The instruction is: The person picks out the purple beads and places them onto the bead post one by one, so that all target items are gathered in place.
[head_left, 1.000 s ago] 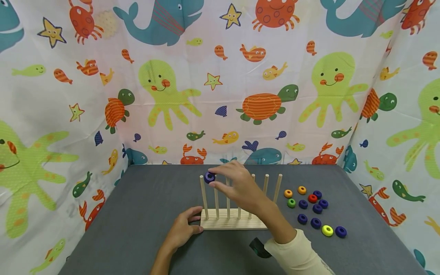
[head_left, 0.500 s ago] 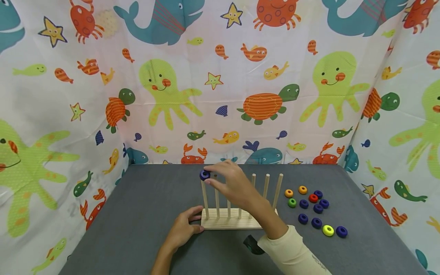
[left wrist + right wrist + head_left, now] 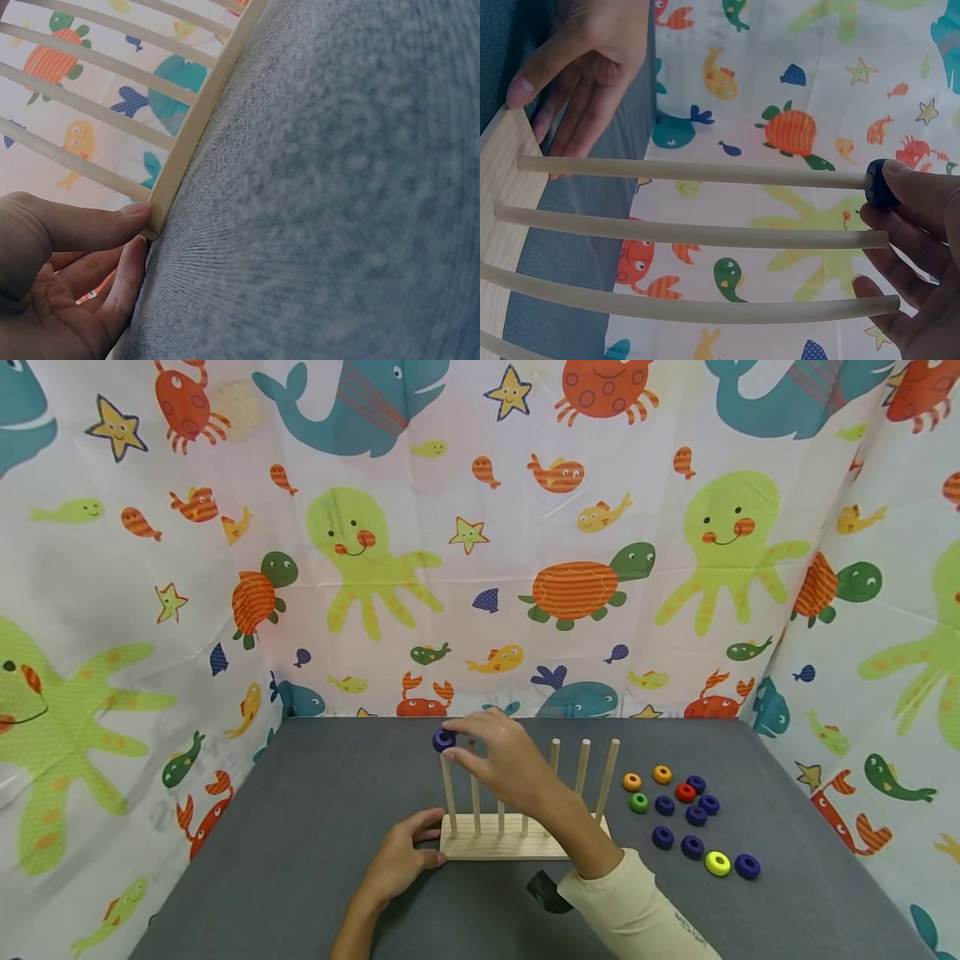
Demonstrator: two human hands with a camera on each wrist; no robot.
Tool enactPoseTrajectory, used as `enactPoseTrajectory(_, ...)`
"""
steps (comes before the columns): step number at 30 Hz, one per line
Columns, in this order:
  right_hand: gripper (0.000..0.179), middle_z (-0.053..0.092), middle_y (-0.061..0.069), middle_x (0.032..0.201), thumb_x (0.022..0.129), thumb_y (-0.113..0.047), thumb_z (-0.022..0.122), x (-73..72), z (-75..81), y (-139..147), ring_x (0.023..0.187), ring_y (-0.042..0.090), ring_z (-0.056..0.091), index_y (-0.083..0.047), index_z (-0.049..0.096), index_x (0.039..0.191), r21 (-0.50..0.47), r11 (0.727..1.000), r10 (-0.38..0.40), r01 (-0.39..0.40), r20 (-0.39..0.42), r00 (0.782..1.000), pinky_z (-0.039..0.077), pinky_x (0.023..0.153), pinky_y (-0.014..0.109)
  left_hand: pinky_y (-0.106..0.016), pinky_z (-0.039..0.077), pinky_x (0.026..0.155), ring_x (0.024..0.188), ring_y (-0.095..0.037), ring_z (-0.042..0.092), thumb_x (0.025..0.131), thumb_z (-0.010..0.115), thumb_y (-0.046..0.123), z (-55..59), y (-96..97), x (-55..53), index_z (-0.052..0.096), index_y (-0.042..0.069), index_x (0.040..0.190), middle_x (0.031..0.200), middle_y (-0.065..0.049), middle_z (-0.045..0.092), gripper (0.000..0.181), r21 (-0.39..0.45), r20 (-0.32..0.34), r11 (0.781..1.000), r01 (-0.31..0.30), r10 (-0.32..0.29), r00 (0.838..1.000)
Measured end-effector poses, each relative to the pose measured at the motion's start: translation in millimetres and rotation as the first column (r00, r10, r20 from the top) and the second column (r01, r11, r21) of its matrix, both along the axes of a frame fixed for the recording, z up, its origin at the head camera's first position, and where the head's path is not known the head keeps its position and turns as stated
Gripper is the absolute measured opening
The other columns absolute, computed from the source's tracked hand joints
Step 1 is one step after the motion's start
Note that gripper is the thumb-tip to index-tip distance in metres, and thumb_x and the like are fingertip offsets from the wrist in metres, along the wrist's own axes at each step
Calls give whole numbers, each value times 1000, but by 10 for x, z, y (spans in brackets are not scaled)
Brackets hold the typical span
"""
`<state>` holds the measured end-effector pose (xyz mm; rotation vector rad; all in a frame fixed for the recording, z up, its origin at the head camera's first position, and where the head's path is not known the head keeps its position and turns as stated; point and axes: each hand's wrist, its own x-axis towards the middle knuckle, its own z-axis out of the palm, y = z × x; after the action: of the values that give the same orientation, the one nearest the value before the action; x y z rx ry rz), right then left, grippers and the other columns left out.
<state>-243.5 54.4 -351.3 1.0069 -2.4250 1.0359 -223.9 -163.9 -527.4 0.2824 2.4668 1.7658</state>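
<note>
A wooden peg rack (image 3: 510, 847) with a row of upright pegs stands on the table. At its left end my left hand (image 3: 405, 856) grips the base, the thumb (image 3: 112, 223) at the front corner and the fingers along the end. My right hand (image 3: 510, 768) pinches a dark blue ring (image 3: 443, 741) between thumb and fingers at the top of the leftmost peg (image 3: 450, 797). The right wrist view shows the ring right at that peg's tip (image 3: 859, 180). The other visible pegs carry no rings; the right hand and forearm hide parts of the middle ones.
Right of the rack lie loose rings: several blue rings (image 3: 692, 847), a yellow ring (image 3: 717, 863), a green ring (image 3: 638, 802), a red ring (image 3: 685, 792) and two orange rings (image 3: 632, 782). A sea-animal curtain (image 3: 480, 585) closes off the back and sides of the grey table (image 3: 285, 860).
The right hand has moved slightly left with the blue ring, from beside the leftmost peg to its tip. The left hand stays at the rack's end.
</note>
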Motion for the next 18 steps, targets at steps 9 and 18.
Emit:
enactPoseTrajectory(9,38,73,5,132,99,-20,77,-8,-19,8,125,24,63,-10,72,135,30,999,-11,11,-3,1000,55,104,46,-41,59,97,132,-40,62,85,80,-3,-5,-3,-15,57,0,149,150,-21,60,68,-22,10,1000,3,-3,1000)
enactPoseTrajectory(18,37,75,5,129,96,-18,80,17,-18,108,126,25,65,-9,74,131,-24,1000,-12,10,-66,998,52,109,49,-41,59,96,131,-40,63,85,80,-3,10,-3,6,57,-1,149,149,-22,61,68,-13,15,1000,2,-2,1000)
